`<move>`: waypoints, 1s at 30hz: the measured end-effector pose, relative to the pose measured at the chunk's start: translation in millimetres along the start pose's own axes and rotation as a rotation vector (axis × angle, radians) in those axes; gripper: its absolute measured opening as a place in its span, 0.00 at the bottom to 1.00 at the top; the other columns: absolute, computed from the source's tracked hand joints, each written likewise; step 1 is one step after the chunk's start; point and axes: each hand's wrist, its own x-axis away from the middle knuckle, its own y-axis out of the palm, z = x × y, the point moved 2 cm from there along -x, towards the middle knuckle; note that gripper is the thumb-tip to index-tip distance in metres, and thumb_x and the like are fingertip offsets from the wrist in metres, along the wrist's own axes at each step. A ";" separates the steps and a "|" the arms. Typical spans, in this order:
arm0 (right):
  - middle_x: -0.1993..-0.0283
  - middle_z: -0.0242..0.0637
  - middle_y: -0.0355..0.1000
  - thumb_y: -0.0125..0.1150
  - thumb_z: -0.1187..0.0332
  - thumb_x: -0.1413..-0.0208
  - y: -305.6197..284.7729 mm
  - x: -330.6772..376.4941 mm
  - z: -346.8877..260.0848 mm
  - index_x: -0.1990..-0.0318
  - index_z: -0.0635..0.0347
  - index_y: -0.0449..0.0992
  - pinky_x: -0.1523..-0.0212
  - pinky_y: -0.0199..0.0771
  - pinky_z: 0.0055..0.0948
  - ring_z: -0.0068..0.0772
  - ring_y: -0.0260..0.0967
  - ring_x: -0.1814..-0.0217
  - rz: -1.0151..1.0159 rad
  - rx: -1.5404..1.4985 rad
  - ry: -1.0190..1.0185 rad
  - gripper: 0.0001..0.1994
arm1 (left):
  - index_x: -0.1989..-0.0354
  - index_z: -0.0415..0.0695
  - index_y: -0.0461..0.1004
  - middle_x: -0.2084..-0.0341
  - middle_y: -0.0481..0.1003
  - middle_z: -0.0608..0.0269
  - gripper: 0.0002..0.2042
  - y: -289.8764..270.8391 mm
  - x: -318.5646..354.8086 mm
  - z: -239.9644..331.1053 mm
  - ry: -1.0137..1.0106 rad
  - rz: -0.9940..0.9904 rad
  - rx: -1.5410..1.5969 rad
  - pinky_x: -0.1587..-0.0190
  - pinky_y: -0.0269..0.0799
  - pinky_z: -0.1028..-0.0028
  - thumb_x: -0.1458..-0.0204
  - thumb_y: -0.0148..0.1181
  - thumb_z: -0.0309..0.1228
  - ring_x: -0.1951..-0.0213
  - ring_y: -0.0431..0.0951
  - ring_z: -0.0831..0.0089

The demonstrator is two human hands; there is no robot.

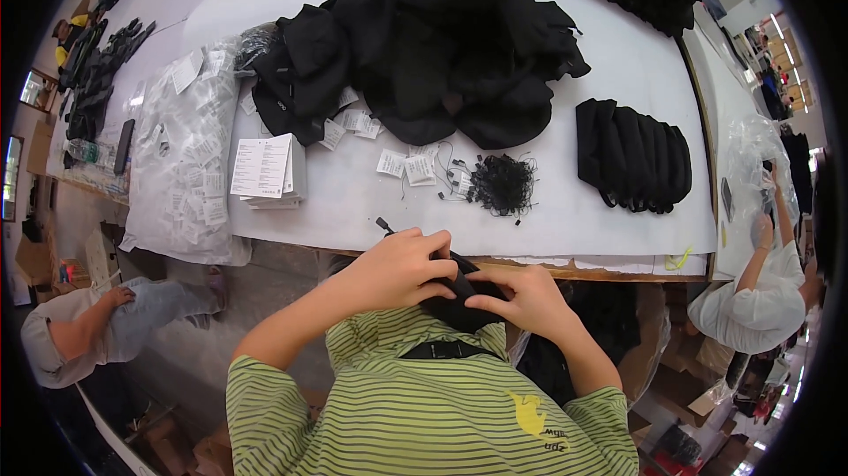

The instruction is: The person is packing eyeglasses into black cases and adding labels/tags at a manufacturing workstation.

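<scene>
Close to my chest, at the table's front edge, a black fabric piece [455, 304] is held between both hands; its full shape is hidden, so I cannot tell its kind. My left hand [402, 268] grips it from the left with bent fingers. From the right, my right hand [523, 298] pinches it between thumb and fingers. A small black tip [383, 224] sticks out above my left wrist. Just past my hands lie a tangle of black tag strings [503, 185] and several loose white tags [408, 167]. A stack of white printed cards [261, 167] stands to their left.
A big heap of black fabric items [415, 52] covers the table's far middle. Nested black pieces [632, 156] lie at right. A clear bag of white tags [181, 158] hangs over the front edge at left. One person [97, 317] sits left; another [751, 299] works right.
</scene>
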 end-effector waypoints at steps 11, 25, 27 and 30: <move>0.88 0.33 0.62 0.65 0.64 0.52 -2.1 -3.5 6.5 0.66 0.51 0.82 0.82 0.58 0.27 0.31 0.58 0.88 0.053 -0.110 0.027 0.07 | 0.74 0.48 0.72 0.58 0.73 0.68 0.10 6.5 9.3 8.8 0.327 0.245 -0.188 0.53 0.67 0.66 0.59 0.66 0.36 0.56 0.72 0.67; 0.82 0.38 0.71 0.65 0.60 0.52 3.3 -3.9 -3.1 0.70 0.51 0.81 0.78 0.68 0.35 0.42 0.70 0.80 0.138 0.066 -0.171 0.07 | 0.72 0.48 0.73 0.66 0.74 0.67 0.09 18.6 9.3 8.8 0.173 0.174 -0.067 0.60 0.69 0.70 0.56 0.66 0.35 0.65 0.75 0.67; 0.83 0.41 0.71 0.66 0.56 0.51 1.8 -2.6 3.8 0.68 0.54 0.82 0.78 0.68 0.33 0.42 0.69 0.81 0.070 -0.031 -0.027 0.12 | 0.72 0.46 0.73 0.69 0.73 0.66 0.09 13.6 7.8 -2.8 0.039 0.125 0.040 0.61 0.68 0.70 0.55 0.65 0.35 0.67 0.74 0.66; 0.83 0.41 0.70 0.68 0.53 0.53 0.5 5.2 1.3 0.68 0.55 0.82 0.78 0.67 0.31 0.41 0.69 0.82 0.048 0.053 -0.144 0.15 | 0.67 0.40 0.73 0.71 0.73 0.60 0.08 9.2 -4.8 -36.3 -0.154 0.393 0.344 0.59 0.69 0.67 0.50 0.62 0.31 0.67 0.74 0.60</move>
